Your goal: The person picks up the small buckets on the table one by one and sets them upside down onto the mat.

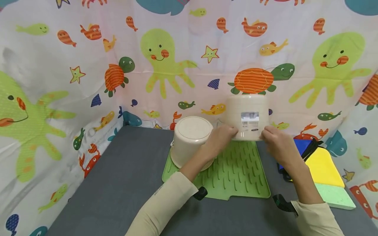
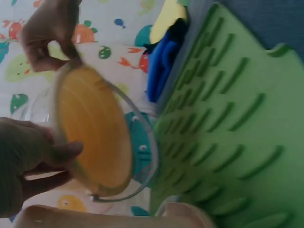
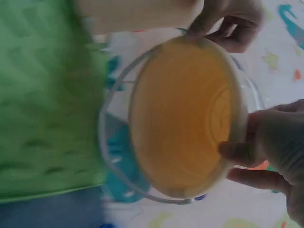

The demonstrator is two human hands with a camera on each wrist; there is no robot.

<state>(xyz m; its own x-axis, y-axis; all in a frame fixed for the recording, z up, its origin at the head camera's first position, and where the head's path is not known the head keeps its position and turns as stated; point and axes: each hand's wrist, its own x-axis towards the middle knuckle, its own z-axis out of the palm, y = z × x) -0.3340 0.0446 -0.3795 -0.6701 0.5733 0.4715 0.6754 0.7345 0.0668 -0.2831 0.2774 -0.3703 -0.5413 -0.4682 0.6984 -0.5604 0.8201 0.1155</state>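
A cream bucket point(image 1: 248, 114) with a label hangs upside down above the back right of a ribbed green drying mat point(image 1: 239, 170). My left hand point(image 1: 220, 139) pinches its rim on the left, and my right hand point(image 1: 277, 142) grips the rim on the right. Both wrist views look into the bucket's hollow inside point(image 3: 185, 118), where a wire handle point(image 2: 149, 142) swings out from the rim. A second cream bucket point(image 1: 189, 137) stands upside down on the mat's left half, partly hidden behind my left forearm.
At the right lie a blue item point(image 1: 301, 144) with black parts, a yellow flat piece point(image 1: 325, 168) and a pale green slab point(image 1: 336, 196). The dark grey table point(image 1: 118, 183) runs back to a curtain point(image 1: 189, 59) printed with sea animals.
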